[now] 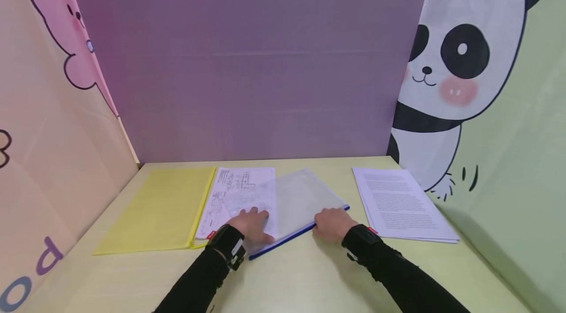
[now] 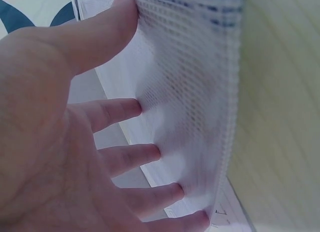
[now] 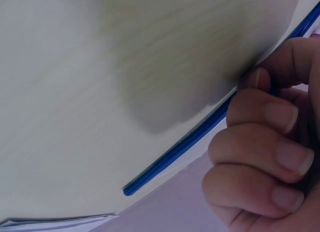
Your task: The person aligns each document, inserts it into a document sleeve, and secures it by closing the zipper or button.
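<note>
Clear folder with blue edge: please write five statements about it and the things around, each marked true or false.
1. The left hand touches the clear folder. True.
2. The right hand grips the folder's blue edge. True.
3. The left hand is a closed fist. False: it is spread out.
4. The yellow folder lies left of the clear folder. True.
5. The yellow folder touches the right hand. False: it lies apart from that hand.

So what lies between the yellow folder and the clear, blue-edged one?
In the head view, paper with diagrams lies there, partly overlapped by the clear folder.
</note>
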A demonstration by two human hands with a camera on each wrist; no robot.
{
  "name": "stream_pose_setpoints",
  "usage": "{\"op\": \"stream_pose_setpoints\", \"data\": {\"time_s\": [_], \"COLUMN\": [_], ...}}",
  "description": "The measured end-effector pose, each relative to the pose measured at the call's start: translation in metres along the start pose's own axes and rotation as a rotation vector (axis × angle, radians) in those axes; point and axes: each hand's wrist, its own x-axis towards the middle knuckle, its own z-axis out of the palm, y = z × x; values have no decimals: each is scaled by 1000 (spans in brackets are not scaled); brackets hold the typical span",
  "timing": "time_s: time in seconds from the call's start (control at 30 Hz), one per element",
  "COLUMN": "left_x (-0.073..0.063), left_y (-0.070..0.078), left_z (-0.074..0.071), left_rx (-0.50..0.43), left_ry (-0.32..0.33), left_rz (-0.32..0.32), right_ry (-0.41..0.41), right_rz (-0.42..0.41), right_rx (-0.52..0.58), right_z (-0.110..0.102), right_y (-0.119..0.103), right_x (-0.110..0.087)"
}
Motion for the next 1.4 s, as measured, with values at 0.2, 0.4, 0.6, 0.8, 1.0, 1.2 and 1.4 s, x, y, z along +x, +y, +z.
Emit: {"op": "stream_pose_setpoints", "data": {"time_s": [0.2,0.4,0.6,0.8,1.0,1.2,1.4], "left_x": [-1,0,2,2,1,0,-1], "left_y": [0,0,-1,-1,0,1,1], "left_z": [-1,0,2,2,1,0,0], "left_rx": [12,5,16,26,16,28,25], "left_ry": [10,9,7,10,9,13,10], "left_rz": [1,3,7,-5,-14,-13,-14], "right_ry": [38,30,38,50,37,33,-5], "right_rz": [-9,-6,-8,6,10,29,58], "right_rx": [-24,-14,3,-11,-9,-28,-15], "right_z": [0,-6,-5,-4,-5,-5,-4], "right_y": [8,8,10,13,17,24,30], "right_x": [-1,-4,-3,-1,-1,-1,0]}}
